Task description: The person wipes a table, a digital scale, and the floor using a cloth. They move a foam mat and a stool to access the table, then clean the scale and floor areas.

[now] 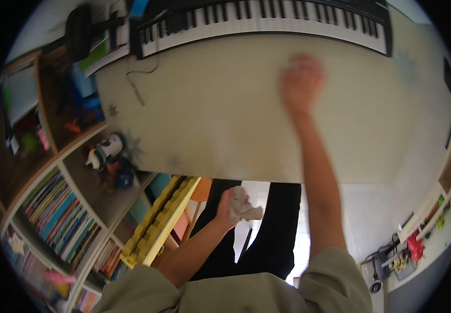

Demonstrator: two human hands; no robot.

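Observation:
My left hand (224, 207) grips a crumpled light-grey cloth (243, 205) in front of my legs, just short of the table's near edge. Across the beige tabletop (217, 109) my right arm reaches far forward. My right hand (303, 78) is blurred and hovers over or rests on the table, close to the front of a piano keyboard (264, 25). A pale patch shows at its fingers, but the blur hides whether it holds anything. The keyboard, with black and white keys, spans the far side of the table.
A thin black cable (133, 84) trails onto the tabletop at left. Beside the table stands a shelf unit with many books (63, 215) and a white-and-green bottle (106, 150). Yellow scalloped foam-like strips (162, 215) lean below it. Papers (108, 58) lie at the far left corner.

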